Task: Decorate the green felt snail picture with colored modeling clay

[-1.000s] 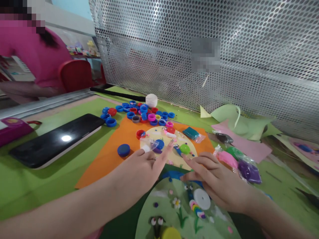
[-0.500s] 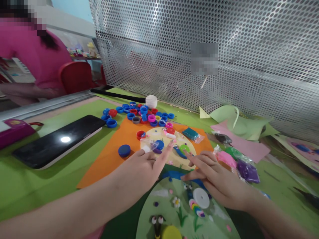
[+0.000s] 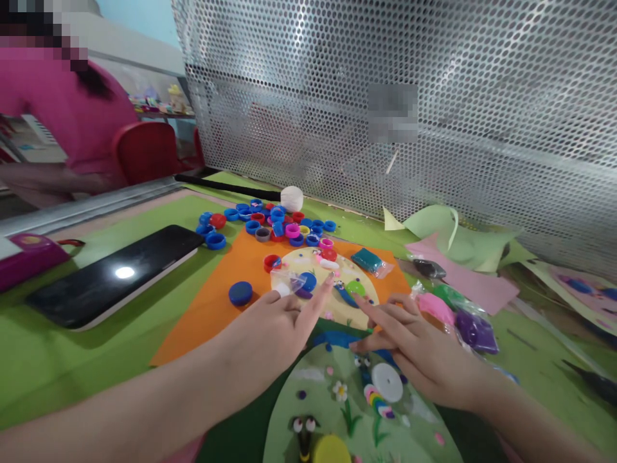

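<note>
Head view: you are pressing your left hand (image 3: 277, 321) flat, fingers spread, on the cream disc (image 3: 332, 286) (steadying it, seemingly), while your right hand's (image 3: 417, 350) spread fingers are reaching toward its green clay piece (image 3: 355, 287); pinching it cleanly comes next.

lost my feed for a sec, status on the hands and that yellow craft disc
Left hand flat, forefinger on yellow disc. Right hand open, fingertips at the disc's near edge by the green cap. Nothing gripped. Clay bags right of it.

place: likely craft classroom | evidence: bottle caps (image 3: 270, 222), clay packs (image 3: 456, 316), felt sheets (image 3: 226, 286)
</note>
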